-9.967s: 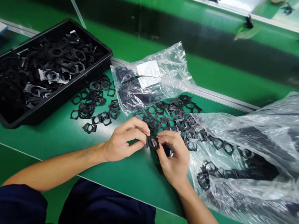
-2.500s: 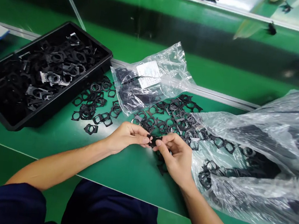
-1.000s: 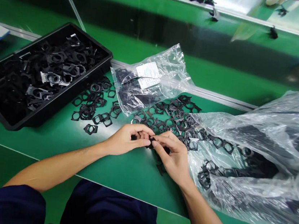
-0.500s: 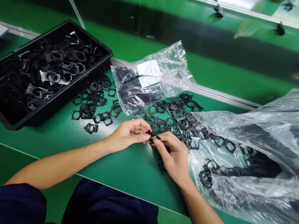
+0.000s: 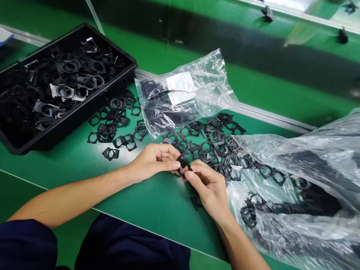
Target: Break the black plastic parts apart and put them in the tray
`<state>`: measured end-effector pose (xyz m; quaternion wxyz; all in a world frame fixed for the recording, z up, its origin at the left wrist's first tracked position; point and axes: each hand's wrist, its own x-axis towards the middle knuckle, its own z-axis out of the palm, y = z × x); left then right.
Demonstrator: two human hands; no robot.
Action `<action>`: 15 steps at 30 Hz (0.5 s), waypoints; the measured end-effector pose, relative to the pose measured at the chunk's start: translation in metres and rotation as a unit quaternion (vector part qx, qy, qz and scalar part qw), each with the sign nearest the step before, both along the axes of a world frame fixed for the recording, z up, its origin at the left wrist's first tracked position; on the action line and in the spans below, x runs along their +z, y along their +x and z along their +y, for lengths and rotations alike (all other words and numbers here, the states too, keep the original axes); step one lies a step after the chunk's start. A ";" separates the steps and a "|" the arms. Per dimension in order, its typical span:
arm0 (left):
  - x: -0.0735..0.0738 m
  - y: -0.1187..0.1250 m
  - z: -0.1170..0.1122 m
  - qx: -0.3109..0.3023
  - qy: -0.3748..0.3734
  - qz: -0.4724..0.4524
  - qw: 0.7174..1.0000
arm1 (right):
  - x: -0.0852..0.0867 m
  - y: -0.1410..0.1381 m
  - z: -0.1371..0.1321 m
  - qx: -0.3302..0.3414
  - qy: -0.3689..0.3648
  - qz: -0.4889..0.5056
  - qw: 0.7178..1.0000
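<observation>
My left hand point(image 5: 154, 161) and my right hand point(image 5: 210, 188) meet over the green bench, both pinching one small black plastic ring part point(image 5: 183, 165) between their fingertips. Just beyond my fingers lies a loose heap of the same black ring parts point(image 5: 214, 139). A smaller scatter of ring parts point(image 5: 116, 122) lies to the left, beside a black tray point(image 5: 56, 130) filled with more black parts.
A small clear bag point(image 5: 184, 96) with a white label lies behind the heap. A large clear plastic bag point(image 5: 318, 187) holding black parts spreads across the right side. A green conveyor point(image 5: 239, 76) with a metal rail runs behind. My dark-clothed knees are below the bench edge.
My hands have stayed together on the small black part, shifting only slightly as the fingers turn it. The view has drifted a little.
</observation>
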<state>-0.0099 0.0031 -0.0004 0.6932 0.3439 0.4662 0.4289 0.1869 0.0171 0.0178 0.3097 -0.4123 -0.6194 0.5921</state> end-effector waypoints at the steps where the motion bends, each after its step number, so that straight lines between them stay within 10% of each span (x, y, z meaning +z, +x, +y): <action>1: 0.000 -0.001 0.000 0.000 -0.001 0.002 1.000 | 0.001 0.000 0.001 0.002 0.007 -0.004 1.000; 15: -0.004 -0.003 0.001 -0.045 -0.075 -0.057 0.995 | 0.001 0.001 0.001 -0.037 -0.031 0.011 0.999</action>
